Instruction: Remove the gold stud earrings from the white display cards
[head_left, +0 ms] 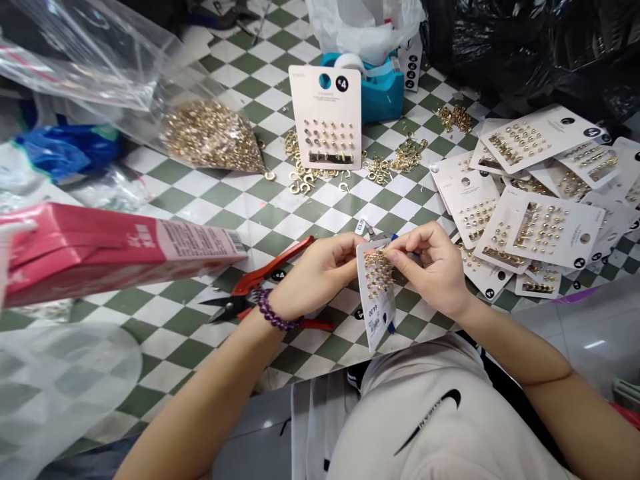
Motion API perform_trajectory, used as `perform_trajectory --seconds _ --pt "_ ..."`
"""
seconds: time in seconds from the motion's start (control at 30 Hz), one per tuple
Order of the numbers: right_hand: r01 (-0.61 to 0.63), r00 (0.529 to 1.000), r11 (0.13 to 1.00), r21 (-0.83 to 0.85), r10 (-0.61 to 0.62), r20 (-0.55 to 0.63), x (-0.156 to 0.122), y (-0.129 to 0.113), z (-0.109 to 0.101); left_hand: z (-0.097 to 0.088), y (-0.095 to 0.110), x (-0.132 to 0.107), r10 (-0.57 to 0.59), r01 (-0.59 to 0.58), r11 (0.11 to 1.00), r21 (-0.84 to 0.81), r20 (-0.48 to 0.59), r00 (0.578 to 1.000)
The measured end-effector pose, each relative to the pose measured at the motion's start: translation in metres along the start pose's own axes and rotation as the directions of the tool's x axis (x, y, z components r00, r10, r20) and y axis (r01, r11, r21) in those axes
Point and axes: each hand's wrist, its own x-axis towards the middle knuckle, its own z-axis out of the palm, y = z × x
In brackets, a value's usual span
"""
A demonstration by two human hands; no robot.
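My left hand (325,270), with a purple bead bracelet (274,312) at the wrist, pinches the edge of a white earring card (373,327). The card stands nearly upright, its price-label side partly turned to me, with rows of gold earring posts and backs sticking out. My right hand (430,267) has thumb and forefinger closed at the gold pieces near the card's top; whatever tiny part they grip is hidden. Red-handled pruning shears (240,300) lie by my left wrist. Behind my hands is a partly hidden tool with blue handles (392,327).
A sample earring card (327,100) leans against a blue tape dispenser (385,93). Loose gold earrings (407,153) lie around it. A pile of filled cards (545,200) covers the right side. At left are a bag of gold pieces (210,137) and a pink carton (115,247).
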Motion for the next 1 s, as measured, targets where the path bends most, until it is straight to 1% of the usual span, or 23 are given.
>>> perform_trajectory --seconds 0.07,0.1,0.17,0.27,0.33,0.4,0.47,0.53,0.67,0.77,1.0 --pt "0.004 1.0 1.0 -0.003 -0.004 -0.005 0.0002 0.0001 0.0003 0.0009 -0.0008 -0.0001 0.01 -0.009 1.0 0.021 -0.016 1.0" --pt "0.007 1.0 1.0 -0.005 -0.007 -0.006 0.0002 0.0003 0.0002 0.0011 -0.001 -0.0002 0.021 -0.02 0.998 0.058 -0.017 1.0" --pt "0.014 1.0 1.0 -0.008 -0.014 -0.004 0.0005 0.0008 -0.0002 0.0009 -0.001 -0.0005 0.059 -0.056 0.981 0.184 -0.011 0.998" --pt "0.011 1.0 1.0 -0.023 -0.011 -0.004 0.0008 0.0018 -0.0008 0.0004 -0.0005 -0.0013 0.114 -0.115 0.913 0.391 0.027 0.993" --pt "0.002 1.0 0.999 -0.034 -0.002 -0.002 0.0011 0.0025 -0.0008 0.0006 -0.001 -0.0016 0.151 -0.155 0.872 0.464 0.047 0.987" --pt "-0.003 1.0 0.999 -0.035 0.003 0.001 0.0013 0.0031 -0.0005 0.0012 -0.0024 -0.0018 0.187 -0.198 0.841 0.504 0.073 0.98" --pt "-0.008 1.0 1.0 -0.03 0.008 0.004 0.0015 0.0034 -0.0003 0.0017 -0.0041 -0.0017 0.201 -0.221 0.826 0.519 0.096 0.975" --pt "-0.014 1.0 1.0 -0.017 0.014 0.004 0.0015 0.0034 -0.0004 0.0018 -0.0053 -0.0014 0.194 -0.22 0.833 0.507 0.104 0.975" --pt "-0.035 0.999 0.999 0.029 0.035 0.002 0.0018 0.0029 -0.0009 0.0012 -0.006 0.0004 0.215 -0.228 0.885 0.405 0.078 0.973" --pt "-0.048 0.999 0.999 0.026 0.048 -0.005 0.0024 0.0027 -0.0012 0.0006 -0.0065 0.0018 0.233 -0.243 0.904 0.351 0.072 0.97" --pt "-0.048 0.999 0.999 0.023 0.048 0.004 0.0032 0.001 0.0002 0.0011 -0.008 0.0014 0.244 -0.256 0.905 0.34 0.08 0.967"
